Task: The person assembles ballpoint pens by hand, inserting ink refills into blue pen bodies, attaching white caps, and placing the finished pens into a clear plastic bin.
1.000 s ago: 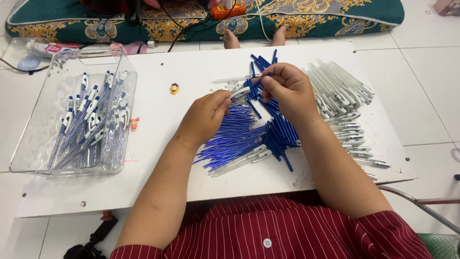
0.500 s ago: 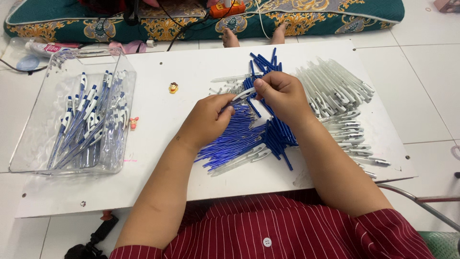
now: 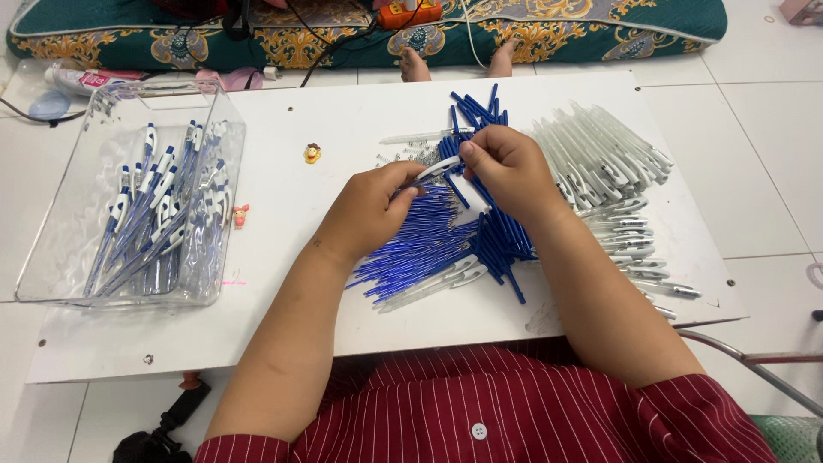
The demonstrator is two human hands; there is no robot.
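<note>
Both hands meet over the blue refill pile (image 3: 420,244) at the table's (image 3: 343,120) middle: left hand (image 3: 369,210) and right hand (image 3: 506,167) fingers pinch one white pen barrel (image 3: 435,171) (finished pens fill the clear tray (image 3: 60,249), far left).

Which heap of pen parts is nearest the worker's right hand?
The dark blue barrels, lying right under the right hand; the white shells lie farther right.
</note>
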